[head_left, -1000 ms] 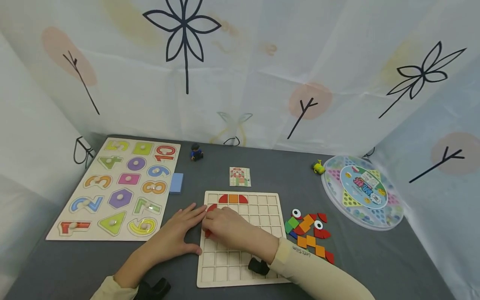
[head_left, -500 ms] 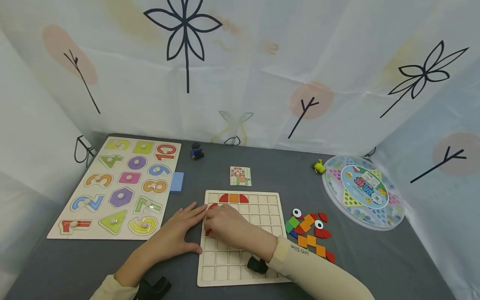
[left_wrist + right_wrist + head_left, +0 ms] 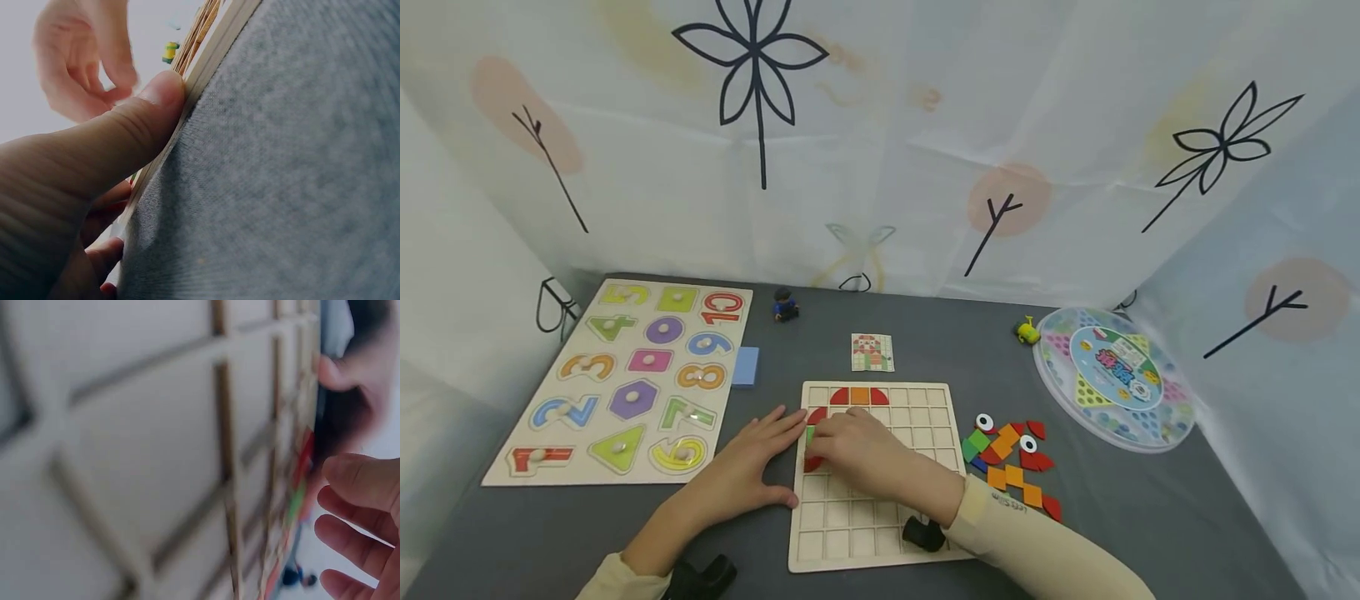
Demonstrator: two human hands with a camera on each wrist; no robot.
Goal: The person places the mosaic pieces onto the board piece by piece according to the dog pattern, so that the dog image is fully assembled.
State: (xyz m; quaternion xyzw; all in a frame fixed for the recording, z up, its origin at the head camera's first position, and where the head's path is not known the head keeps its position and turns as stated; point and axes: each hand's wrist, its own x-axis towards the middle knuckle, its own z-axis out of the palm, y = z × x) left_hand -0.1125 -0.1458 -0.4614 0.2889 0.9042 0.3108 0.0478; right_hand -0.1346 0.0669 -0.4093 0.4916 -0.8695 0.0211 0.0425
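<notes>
A wooden grid board lies on the grey cloth. In its top row an orange square tile sits between two red quarter-round tiles. Down the left column run a red tile, a green tile and another red tile. My left hand steadies the board's left edge, fingers stretched out and thumb tip against the side. My right hand hovers over the left columns beside the green and red tiles; in the right wrist view its loosely bent fingers hold nothing.
Loose coloured tiles lie right of the board. A small pattern card is behind it. A number puzzle board and blue block stand left. A round game box, yellow toy and small figure are farther back.
My right fingers have drawn slightly right, off the left column, so the green tile and the lower red tile now show. My left hand stays at the board's edge; the head view has shifted slightly.
</notes>
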